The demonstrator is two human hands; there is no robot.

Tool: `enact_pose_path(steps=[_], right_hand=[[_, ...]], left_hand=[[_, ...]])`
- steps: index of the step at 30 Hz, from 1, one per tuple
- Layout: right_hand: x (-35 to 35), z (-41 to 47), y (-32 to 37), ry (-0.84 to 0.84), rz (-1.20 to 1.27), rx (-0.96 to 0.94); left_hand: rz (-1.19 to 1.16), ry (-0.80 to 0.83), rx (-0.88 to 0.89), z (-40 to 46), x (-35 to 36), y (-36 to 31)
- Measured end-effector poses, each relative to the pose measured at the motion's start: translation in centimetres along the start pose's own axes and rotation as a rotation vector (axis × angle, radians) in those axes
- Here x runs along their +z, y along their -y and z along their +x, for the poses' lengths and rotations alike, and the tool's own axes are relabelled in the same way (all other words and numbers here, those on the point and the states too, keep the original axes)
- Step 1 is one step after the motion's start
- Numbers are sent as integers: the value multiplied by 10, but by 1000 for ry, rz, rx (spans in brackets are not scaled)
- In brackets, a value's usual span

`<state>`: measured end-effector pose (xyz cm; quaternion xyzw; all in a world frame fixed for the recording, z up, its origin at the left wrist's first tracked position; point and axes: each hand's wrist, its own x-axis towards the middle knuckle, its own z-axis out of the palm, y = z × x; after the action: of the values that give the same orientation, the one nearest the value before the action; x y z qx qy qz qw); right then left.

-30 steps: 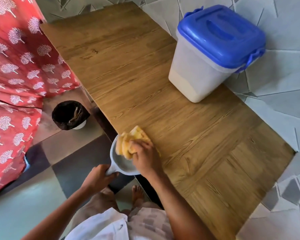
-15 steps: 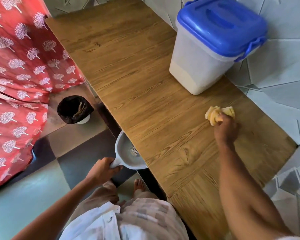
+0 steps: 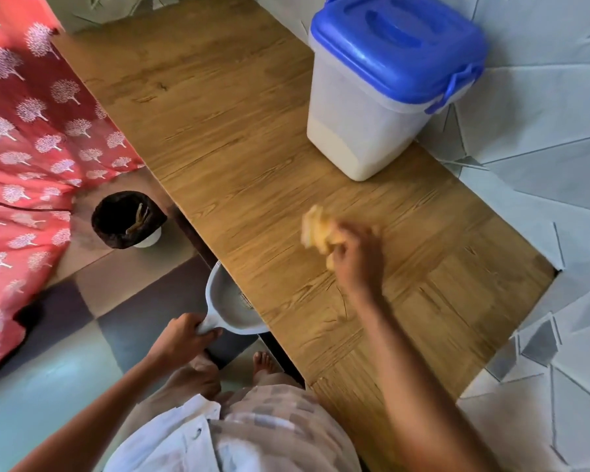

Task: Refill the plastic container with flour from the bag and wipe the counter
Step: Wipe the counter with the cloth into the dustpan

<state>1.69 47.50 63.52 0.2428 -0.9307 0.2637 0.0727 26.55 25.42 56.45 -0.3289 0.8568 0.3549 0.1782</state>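
A translucent plastic container with a shut blue lid stands at the back right of the wooden counter; white flour fills its lower part. My right hand grips a crumpled yellow cloth on the middle of the counter, blurred by motion. My left hand holds the handle of a grey dustpan whose far side tucks under the counter's front edge. No flour bag is visible.
A small bin with a dark liner stands on the floor left of the counter. A red patterned curtain hangs at the left. Tiled wall borders the counter on the right. My bare feet are below.
My right hand first swung the cloth from the dustpan's edge out to the right side of the counter, then swept it back left toward the middle. The dustpan stays at the counter's edge.
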Motion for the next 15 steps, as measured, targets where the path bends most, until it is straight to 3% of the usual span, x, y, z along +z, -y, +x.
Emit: enact_pose_path(steps=[3,5,9,12,15], right_hand=[[-23,76,-67,-121,-185,234],[-31,110,-113,-110,-262,348],[-22,94,-162,-57,-283,554],[3,37,-130,-33,-309,464],[26,-31,-58,-28,-141,295]], left_hand=[[4,1,1,1,0,3],[14,3,4,-1,0,2],[27,3,-10,-4,1,-1],[26,15,-14,-5,6,1],[12,20,1,-5,8,3]])
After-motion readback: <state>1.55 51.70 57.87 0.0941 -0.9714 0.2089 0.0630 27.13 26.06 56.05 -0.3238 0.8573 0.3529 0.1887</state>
